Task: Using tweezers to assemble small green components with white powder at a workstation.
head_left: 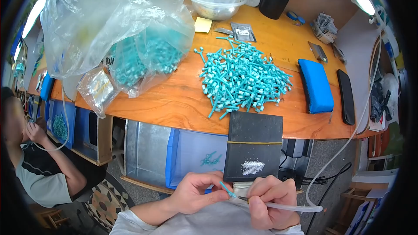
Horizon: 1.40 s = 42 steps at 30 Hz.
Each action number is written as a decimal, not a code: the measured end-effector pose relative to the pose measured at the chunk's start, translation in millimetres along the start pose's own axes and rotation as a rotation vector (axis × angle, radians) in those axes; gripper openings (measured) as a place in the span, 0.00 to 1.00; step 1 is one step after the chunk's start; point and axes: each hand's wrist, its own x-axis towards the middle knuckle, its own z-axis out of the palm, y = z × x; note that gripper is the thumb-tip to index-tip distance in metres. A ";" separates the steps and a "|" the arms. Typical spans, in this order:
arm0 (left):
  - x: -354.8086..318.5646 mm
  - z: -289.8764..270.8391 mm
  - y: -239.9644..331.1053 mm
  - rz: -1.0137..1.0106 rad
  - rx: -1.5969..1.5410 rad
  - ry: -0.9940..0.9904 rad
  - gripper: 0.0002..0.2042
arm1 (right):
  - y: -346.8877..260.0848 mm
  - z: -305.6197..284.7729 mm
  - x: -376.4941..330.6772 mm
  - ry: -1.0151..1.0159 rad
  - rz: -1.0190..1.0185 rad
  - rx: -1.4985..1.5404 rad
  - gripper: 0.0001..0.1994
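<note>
Left hand (pixel 196 191) pinches teal part (pixel 227 189); right hand (pixel 267 200) grips tool (pixel 287 207).

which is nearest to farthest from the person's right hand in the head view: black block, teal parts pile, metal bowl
From the right hand:
1. black block, just above it
2. teal parts pile, mid-table
3. metal bowl, at the table's far edge

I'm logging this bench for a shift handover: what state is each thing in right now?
Left hand: pinching a small teal part.
Right hand: gripping a pen-like tool with a clear tube attached.
Black block: propped against the bench edge, yellow band around it.
Teal parts pile: loose on the bench.
Clear bag: lying slumped, partly filled with teal parts.
Blue bin: nearly empty.
</note>
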 end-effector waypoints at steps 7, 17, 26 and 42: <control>0.1 1.3 1.1 0.011 -0.045 -0.003 0.05 | -1.1 0.4 2.6 -0.016 0.031 0.014 0.11; -0.4 1.5 -3.1 0.027 -0.090 -0.012 0.06 | -1.5 0.2 0.0 -0.003 -0.004 -0.041 0.12; -3.6 2.3 -5.6 0.002 -0.115 -0.004 0.05 | -4.6 -3.8 8.3 0.380 -0.066 -0.173 0.11; 0.7 -55.4 -14.6 0.056 0.514 0.291 0.03 | 2.4 -9.7 10.6 0.361 0.006 -0.250 0.09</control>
